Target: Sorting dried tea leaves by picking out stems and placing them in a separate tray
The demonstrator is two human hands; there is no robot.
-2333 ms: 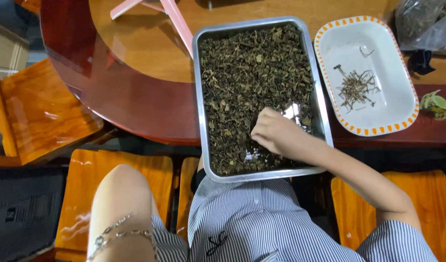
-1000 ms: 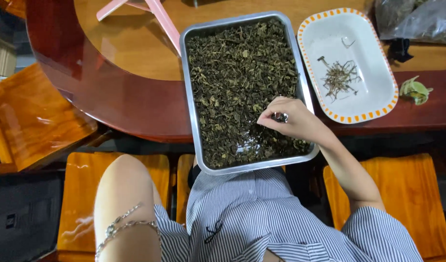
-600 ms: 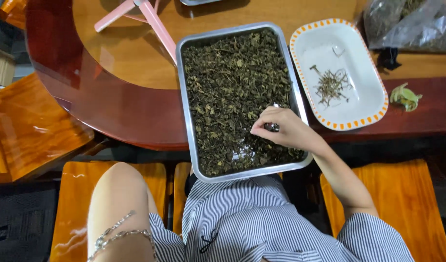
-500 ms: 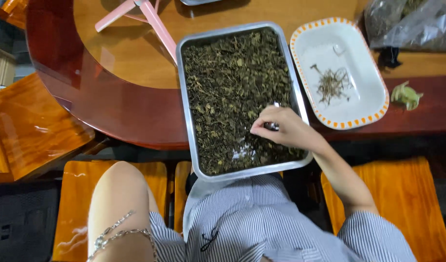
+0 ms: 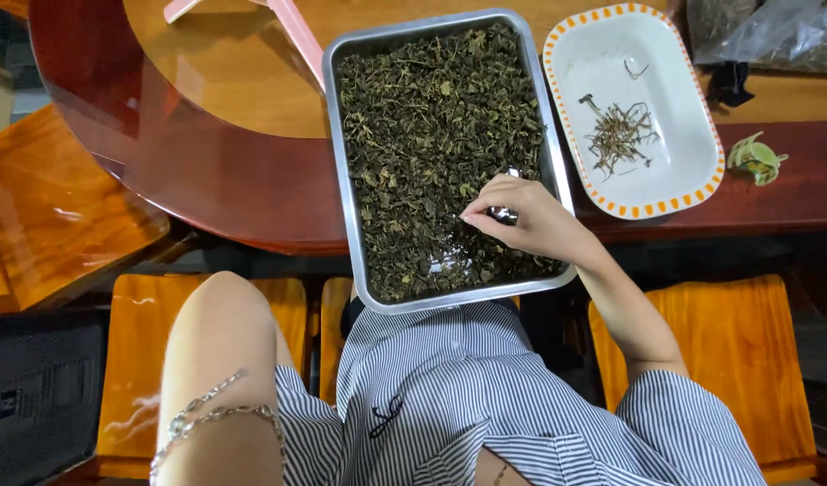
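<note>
A rectangular metal tray [image 5: 341, 180] full of dried dark green leaves [image 5: 431, 117] lies on the edge of a round wooden table [image 5: 206, 180]. My right hand [image 5: 535, 220] rests in the tray's near right part, fingers pinched on a small shiny metal tool [image 5: 501, 214], its tip down among the leaves. To the tray's right lies a white oval dish [image 5: 674, 171] with an orange dashed rim, holding a small pile of thin stems [image 5: 619, 135]. My left forearm [image 5: 220, 351], with a chain bracelet [image 5: 215, 416], hangs at the lower left; its hand is out of frame.
A fresh green leaf [image 5: 755, 157] lies on the table right of the dish. Clear plastic bags [image 5: 764, 27] sit at the far right corner. A pink strip [image 5: 287, 31] lies on the table's lighter centre. Orange wooden chairs [image 5: 134, 360] stand below the table edge.
My right hand has stayed over the tray's near right part, shifting slightly along the leaves while gripping the metal tool. The view itself has drifted a little.
</note>
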